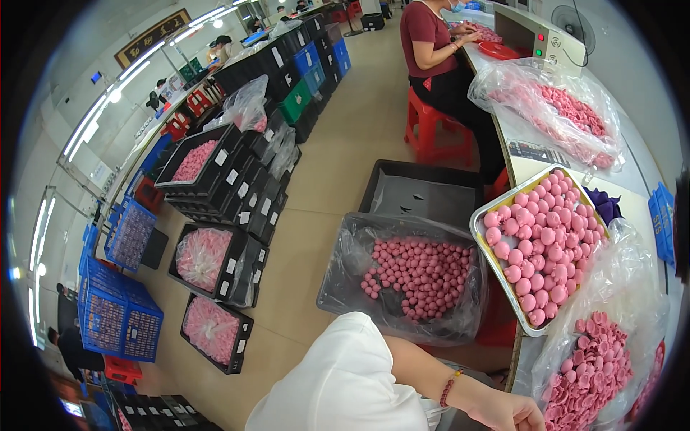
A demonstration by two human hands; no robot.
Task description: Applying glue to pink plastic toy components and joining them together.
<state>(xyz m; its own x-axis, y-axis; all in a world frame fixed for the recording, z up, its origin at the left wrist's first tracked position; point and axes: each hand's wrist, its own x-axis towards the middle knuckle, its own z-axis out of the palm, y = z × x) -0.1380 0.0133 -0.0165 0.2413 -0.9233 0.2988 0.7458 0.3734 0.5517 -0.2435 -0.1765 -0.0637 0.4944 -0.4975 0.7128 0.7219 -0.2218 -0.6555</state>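
Note:
My left hand point(509, 412) is at the lower edge, below a red beaded bracelet. Its fingers are curled, and their tips are partly cut off, so anything in them is hidden. Beside it, a clear plastic bag point(632, 287) holds loose pink cup-shaped pieces point(593, 366). Above the bag, a metal tray point(496, 276) full of round pink pieces point(546, 237) rests tilted at the bench edge. My right hand is out of view.
A plastic-lined dark bin point(332, 287) with pink balls stands left of the bench, before another dark bin point(368, 190). Stacked black crates point(215, 194) line the aisle. A co-worker point(424, 43) sits on a red stool point(431, 136). A blue basket point(663, 223) stands far right.

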